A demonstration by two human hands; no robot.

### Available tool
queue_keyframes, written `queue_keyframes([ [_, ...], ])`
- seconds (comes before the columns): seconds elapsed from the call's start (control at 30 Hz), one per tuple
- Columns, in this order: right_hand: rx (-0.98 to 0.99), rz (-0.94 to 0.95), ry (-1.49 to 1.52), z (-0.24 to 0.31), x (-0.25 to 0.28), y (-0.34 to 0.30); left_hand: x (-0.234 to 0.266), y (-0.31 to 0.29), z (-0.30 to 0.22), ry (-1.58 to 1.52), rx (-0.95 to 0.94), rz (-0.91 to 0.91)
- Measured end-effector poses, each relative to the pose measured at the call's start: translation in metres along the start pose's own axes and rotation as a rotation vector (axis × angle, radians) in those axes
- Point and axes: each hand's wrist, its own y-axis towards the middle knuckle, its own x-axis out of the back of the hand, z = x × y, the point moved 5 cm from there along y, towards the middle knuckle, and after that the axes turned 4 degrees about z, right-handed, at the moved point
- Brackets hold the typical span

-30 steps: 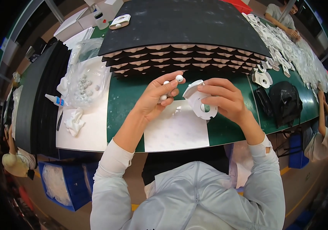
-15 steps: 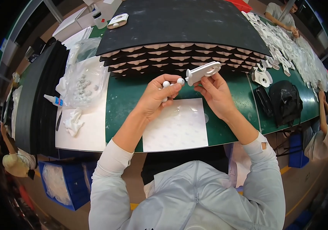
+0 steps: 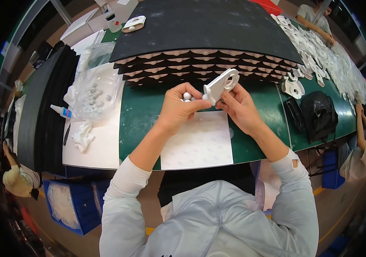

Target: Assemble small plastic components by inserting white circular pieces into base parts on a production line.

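My right hand [image 3: 244, 109] grips a white plastic part [image 3: 217, 91] that has a ring-shaped opening at its upper end, held tilted above the table. Curled around several small white balls [image 3: 187, 96], my left hand [image 3: 175, 110] meets the part's lower left end with its thumb and fingertips. A pale ball seems to sit at that end, mostly hidden by the fingers. Below both hands lies a white sheet [image 3: 196, 143] on the green table [image 3: 142, 111].
Stacked black trays [image 3: 204, 32] with rounded pale pieces between them stand ahead. To the left are a clear bag of balls [image 3: 93, 96], a small glue bottle [image 3: 61, 112], and a crumpled white cloth [image 3: 83, 136]. A black bag [image 3: 318, 113] and piled white parts [image 3: 309, 51] lie right. Other people sit nearby.
My hands have come together, and the left fingertips now touch the end of the white part. The part has turned more upright, showing its ring opening more.
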Motion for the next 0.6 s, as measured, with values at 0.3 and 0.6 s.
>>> queue_keyframes([
  [0.3, 0.245, 0.267, -0.477, 0.072, -0.049, 0.031, 0.010, 0.001, 0.006, -0.221, -0.052, 0.149],
  [0.6, 0.226, -0.081, -1.014, 0.115, -0.045, 0.214, 0.025, 0.016, 0.017, -0.691, 0.152, -0.009],
])
